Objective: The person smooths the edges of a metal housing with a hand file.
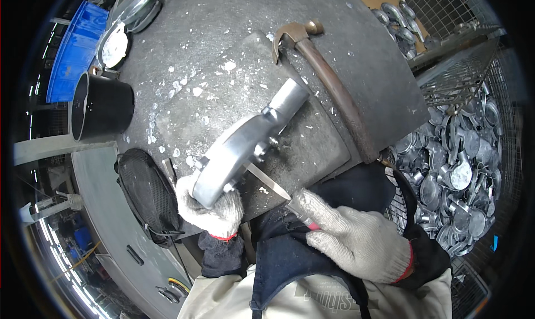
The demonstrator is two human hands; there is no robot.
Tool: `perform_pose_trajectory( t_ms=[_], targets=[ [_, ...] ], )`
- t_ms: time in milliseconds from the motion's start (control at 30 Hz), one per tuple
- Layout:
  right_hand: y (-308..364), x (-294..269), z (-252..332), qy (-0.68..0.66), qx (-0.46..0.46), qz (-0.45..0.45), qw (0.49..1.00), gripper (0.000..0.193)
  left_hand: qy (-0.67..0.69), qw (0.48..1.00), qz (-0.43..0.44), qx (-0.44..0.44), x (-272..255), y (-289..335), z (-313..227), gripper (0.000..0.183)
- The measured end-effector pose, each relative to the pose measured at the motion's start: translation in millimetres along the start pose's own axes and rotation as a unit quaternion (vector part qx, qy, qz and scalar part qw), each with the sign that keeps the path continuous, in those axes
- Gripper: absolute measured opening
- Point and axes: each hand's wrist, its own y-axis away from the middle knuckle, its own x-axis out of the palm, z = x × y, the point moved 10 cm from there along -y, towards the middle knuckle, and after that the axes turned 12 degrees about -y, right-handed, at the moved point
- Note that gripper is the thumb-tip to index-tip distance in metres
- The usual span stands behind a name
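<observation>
A metal workshop: ahead of the gloved left hand (pixel 214 216), pale flakes (pixel 229 66) litter a grey worktable (pixel 206 18); ahead of the right hand (pixel 359 242) lies a claw hammer (pixel 327 69); to that hand's right, a wire-mesh bin (pixel 458 88) holds heaped metal parts (pixel 460 175).

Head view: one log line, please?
gloved left hand: holds shiny curved metal casting; gloved right hand: holds metal blade beside casting; wooden-handled claw hammer: on grey table

casting (pixel 237 143) left of hammer (pixel 336 90) — bucket (pixel 114 107) farther left
</observation>
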Motion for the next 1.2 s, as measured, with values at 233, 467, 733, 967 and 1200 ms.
perform_pose_trajectory(
  t_ms=[233,467,733,967,1200],
  targets=[
    [-3,1,-5,-0.17,-0.046,0.016,0.984,0.062,0.027,0.998,-0.002,-0.054,5,-2,-1,0.023],
    [4,7,-19,-0.418,0.143,0.079,0.894,0.065,0.139,0.987,0.007,-0.081,8,-3,-9,0.016],
    [11,35,-31,-0.594,0.232,0.148,0.756,0.055,-0.063,0.997,-0.022,0.05,6,-1,-18,0.021],
    [6,46,-40,-0.653,0.193,0.157,0.715,0.058,0.049,0.996,0.021,-0.067,9,3,-9,0.016],
    [7,22,-30,-0.572,0.132,0.089,0.805,0.065,0.02,0.999,0.02,-0.031,15,5,-21,0.032]
  ],
)
